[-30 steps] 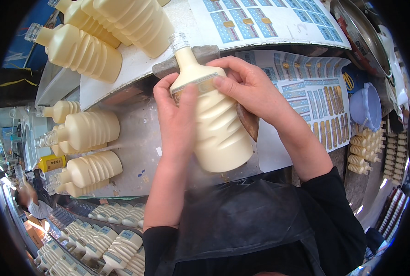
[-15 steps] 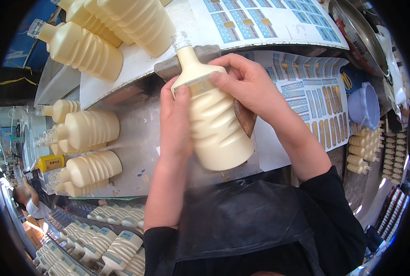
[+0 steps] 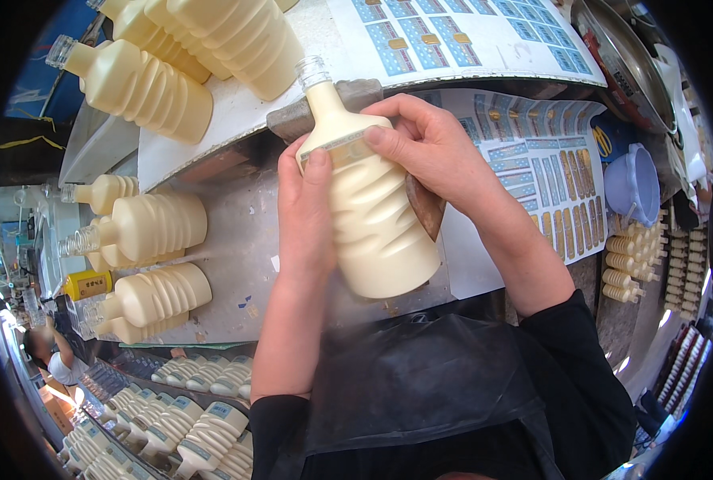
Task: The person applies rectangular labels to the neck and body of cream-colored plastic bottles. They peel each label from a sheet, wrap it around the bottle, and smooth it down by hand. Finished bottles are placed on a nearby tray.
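A cream bottle (image 3: 382,248) with swirling ridges and a clear threaded neck lies tilted in front of me, its neck pointing away. My left hand (image 3: 303,204) grips its left side, the thumb on the shoulder. My right hand (image 3: 432,148) holds the right shoulder, its thumb pressing near one end of a narrow grey-blue label strip (image 3: 336,152) that runs across the shoulder. Below the right palm, a flat brown piece (image 3: 427,210) sticks out against the bottle's side; how it is held is hidden. Behind the neck sits a grey block (image 3: 291,120).
Several cream bottles (image 3: 160,224) lie at left, with more (image 3: 144,92) on the raised shelf beside a label sheet (image 3: 484,44). Another label sheet (image 3: 548,180) lies right, near a lavender bucket (image 3: 632,184). Labelled bottles (image 3: 212,436) fill the lower left; a person (image 3: 52,352) is beyond.
Both hands keep nearly the same hold on the bottle, and the thumbs stay at the strip. At the far left, the other person's arm has shifted slightly.
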Tool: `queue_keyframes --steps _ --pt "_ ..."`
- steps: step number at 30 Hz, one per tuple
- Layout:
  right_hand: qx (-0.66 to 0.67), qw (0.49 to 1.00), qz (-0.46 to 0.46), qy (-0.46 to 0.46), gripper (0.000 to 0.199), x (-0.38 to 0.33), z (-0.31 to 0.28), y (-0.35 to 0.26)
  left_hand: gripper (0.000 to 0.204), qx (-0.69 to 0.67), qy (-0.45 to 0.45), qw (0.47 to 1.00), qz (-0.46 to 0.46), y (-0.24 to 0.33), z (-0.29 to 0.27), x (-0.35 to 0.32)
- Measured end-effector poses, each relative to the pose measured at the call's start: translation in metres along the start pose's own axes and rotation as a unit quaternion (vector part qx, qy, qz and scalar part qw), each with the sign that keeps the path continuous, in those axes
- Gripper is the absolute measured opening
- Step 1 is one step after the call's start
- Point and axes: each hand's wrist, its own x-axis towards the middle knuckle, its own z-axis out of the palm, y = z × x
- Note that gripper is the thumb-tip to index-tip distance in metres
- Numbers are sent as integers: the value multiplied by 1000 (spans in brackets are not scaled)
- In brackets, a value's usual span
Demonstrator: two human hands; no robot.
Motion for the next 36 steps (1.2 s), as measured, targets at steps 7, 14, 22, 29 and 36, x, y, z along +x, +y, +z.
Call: queue_keyframes --steps 7,14,22,29,36 --pt "144 987 46 -60 32 1 -9 -4 41 19 17 1000 0 -1 1 -1" --pt "149 986 34 -67 30 -1 -4 1 42 20 25 1000 3 -3 1 -1" --pt "141 988 24 -55 31 0 -3 4 43 20 14 1000 9 -4 0 -1" --pt "177 977 81 -81 38 -7 -21 -6 54 -65 -20 997 -28 -5 -6 0" --pt "119 990 43 -67 39 -15 -20 -6 62 -126 -52 989 -62 -6 -15 -3"
